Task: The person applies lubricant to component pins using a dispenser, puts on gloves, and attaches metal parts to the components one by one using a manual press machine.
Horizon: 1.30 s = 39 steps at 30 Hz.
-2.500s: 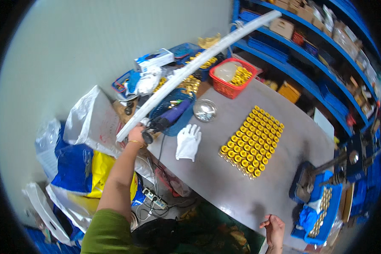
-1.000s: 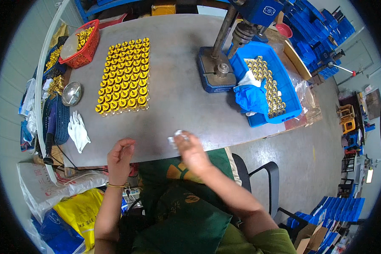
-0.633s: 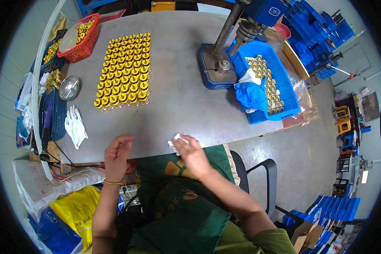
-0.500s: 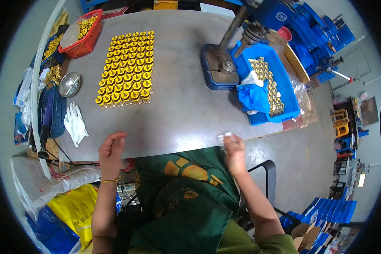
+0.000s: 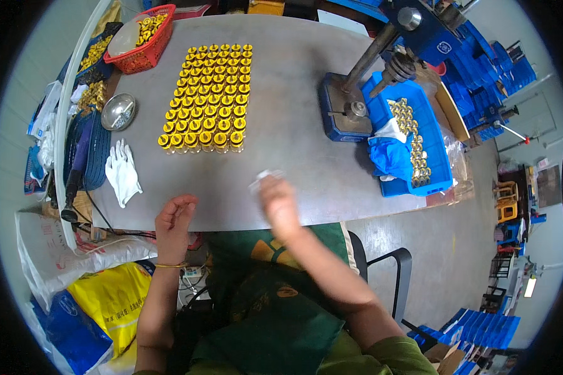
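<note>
My right hand (image 5: 278, 199), smeared by motion, is above the front middle of the table with its fingers closed on a small white crumpled cloth (image 5: 265, 179); whether it is fabric or paper I cannot tell. Close to the front edge, my left hand (image 5: 176, 215) has loosely bent fingers and no visible object in it. Beyond my hands stands a block of yellow-topped cylindrical parts (image 5: 207, 100) in close rows. A white glove (image 5: 124, 175) lies flat on the table, left of my left hand.
A metal bowl (image 5: 118, 112) and a red basket (image 5: 145, 57) of yellow parts stand left. At the right are a blue bench press (image 5: 345, 128) and a blue bin (image 5: 443, 159) with metal parts and a blue-and-white cloth (image 5: 390, 157). A black chair armrest (image 5: 401, 275) is beside me.
My right hand has swept left across the table's front with the white cloth in it. The view has shifted slightly; my left hand keeps nearly the same pose.
</note>
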Each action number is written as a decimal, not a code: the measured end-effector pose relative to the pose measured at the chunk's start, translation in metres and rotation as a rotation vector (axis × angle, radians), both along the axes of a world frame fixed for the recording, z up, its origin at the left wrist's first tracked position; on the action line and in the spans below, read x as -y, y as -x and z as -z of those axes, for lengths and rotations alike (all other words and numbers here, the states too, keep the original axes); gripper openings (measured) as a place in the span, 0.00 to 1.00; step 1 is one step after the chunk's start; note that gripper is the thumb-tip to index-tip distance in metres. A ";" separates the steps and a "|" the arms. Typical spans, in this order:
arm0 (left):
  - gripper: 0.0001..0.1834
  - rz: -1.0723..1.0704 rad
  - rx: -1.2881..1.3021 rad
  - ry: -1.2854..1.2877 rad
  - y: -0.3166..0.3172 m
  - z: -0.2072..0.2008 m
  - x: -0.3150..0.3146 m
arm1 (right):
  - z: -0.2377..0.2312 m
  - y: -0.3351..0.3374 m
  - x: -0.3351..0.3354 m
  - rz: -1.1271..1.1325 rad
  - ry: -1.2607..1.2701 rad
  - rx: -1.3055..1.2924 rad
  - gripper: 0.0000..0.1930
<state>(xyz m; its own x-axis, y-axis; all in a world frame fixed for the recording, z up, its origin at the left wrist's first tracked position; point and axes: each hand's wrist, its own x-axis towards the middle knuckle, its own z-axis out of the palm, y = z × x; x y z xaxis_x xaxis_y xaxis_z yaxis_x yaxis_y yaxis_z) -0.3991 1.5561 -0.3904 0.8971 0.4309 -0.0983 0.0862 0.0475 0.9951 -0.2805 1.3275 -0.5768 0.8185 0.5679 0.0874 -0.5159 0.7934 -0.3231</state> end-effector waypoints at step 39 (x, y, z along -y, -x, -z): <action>0.07 -0.151 0.069 0.080 0.048 -0.011 -0.023 | -0.105 0.046 -0.080 0.649 1.305 1.717 0.07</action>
